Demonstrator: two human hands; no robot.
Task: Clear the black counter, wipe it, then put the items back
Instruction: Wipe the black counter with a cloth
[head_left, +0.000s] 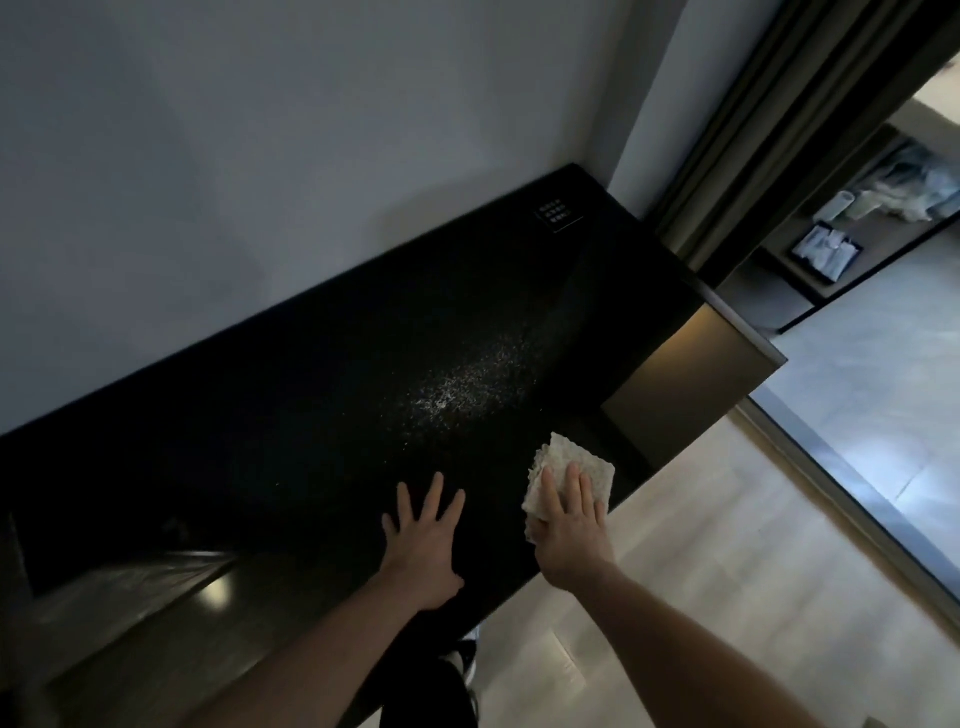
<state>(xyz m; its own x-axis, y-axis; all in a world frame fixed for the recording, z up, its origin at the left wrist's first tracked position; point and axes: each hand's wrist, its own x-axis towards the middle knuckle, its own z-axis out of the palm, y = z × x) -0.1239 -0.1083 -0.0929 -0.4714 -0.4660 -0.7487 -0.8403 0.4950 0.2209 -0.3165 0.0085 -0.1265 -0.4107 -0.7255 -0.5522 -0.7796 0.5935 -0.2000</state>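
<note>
The person leans over the black desk (311, 405) with both hands on it. The right hand (569, 525) presses a pale folded cloth (571, 467) flat against the surface near the front edge; its fingers (574, 488) lie straight and close together on top of the cloth, not curled round it. The left hand (423, 540) rests just beside it, palm down, fingers spread apart, holding nothing and seemingly bracing the body.

The relation that matters is the patch of pale specks (457, 389) on the desk. It lies just beyond the right fingertips, ahead and slightly toward the left hand's side, and the cloth does not yet touch it. The patch runs as a long smear slanting away from the fingers toward the far end of the desk, so a wipe along that line would probably cover it. The right hand, with the cloth, is the nearer one.

No items stand on the visible desk except a small square fitting (558, 215) flush in the far corner; wiping looks under way. The desk's left part is very dark and hard to read, and whether the specks are dust or a reflection cannot be told.
</note>
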